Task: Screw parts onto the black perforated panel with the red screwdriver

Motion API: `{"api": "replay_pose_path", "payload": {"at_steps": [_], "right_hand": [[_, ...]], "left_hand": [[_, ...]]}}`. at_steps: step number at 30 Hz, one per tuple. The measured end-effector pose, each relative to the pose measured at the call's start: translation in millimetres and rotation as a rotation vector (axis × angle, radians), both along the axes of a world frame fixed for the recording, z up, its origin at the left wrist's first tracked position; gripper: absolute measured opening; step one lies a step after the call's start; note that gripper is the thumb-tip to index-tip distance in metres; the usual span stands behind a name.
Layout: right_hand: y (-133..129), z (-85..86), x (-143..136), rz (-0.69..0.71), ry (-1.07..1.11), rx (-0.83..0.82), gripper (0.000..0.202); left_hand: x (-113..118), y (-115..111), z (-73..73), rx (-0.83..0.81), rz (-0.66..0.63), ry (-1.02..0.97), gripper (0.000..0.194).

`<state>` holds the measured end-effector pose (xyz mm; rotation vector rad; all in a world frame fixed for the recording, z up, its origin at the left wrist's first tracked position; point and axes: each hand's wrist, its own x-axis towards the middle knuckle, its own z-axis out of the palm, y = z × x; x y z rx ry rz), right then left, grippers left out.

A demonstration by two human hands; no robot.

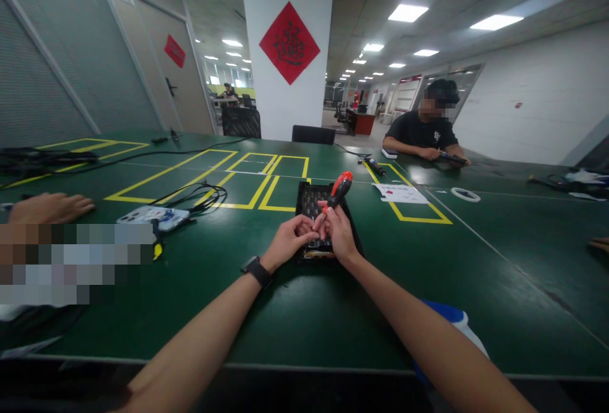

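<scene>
My right hand (339, 230) is closed around a screwdriver (339, 190) with a red and black handle, which points up and leans to the right. Its tip is lost among my fingers. Close beside it, my left hand (291, 237) has its thumb and fingers pinched together near the tip; anything small between them is too fine to make out. Beneath both hands lies a black tray-like case (304, 192) with rows of small shapes inside. A light brown strip (320, 253) shows at its near end. A dark watch (257, 271) is on my left wrist.
Yellow tape rectangles (209, 205) mark the green table (285, 330). To the left lie a phone (152, 216), black cables (212, 194) and another person's hand (52, 208). At right are a paper sheet (402, 193), a tape roll (465, 195) and a seated person (423, 127).
</scene>
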<state>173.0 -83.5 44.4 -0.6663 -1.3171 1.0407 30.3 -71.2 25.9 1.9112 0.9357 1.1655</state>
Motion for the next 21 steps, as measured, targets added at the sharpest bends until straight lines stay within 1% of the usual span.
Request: {"api": "replay_pose_path", "payload": {"at_steps": [6, 10, 15, 21], "right_hand": [[0.7, 0.0, -0.4, -0.004, 0.012, -0.001, 0.03], [1.0, 0.5, 0.9, 0.001, 0.014, -0.013, 0.031], [2.9, -0.6, 2.3, 0.049, 0.052, -0.042, 0.034], [2.4, -1.7, 2.0, 0.023, 0.035, -0.02, 0.031]], "left_hand": [[-0.6, 3.5, 0.0, 0.035, 0.024, 0.071, 0.03], [-2.8, 1.6, 0.9, 0.066, 0.003, 0.104, 0.03], [-3.4, -1.9, 3.5, 0.116, -0.019, 0.136, 0.03], [-0.3, -3.4, 3.5, 0.041, 0.004, 0.07, 0.029]]}}
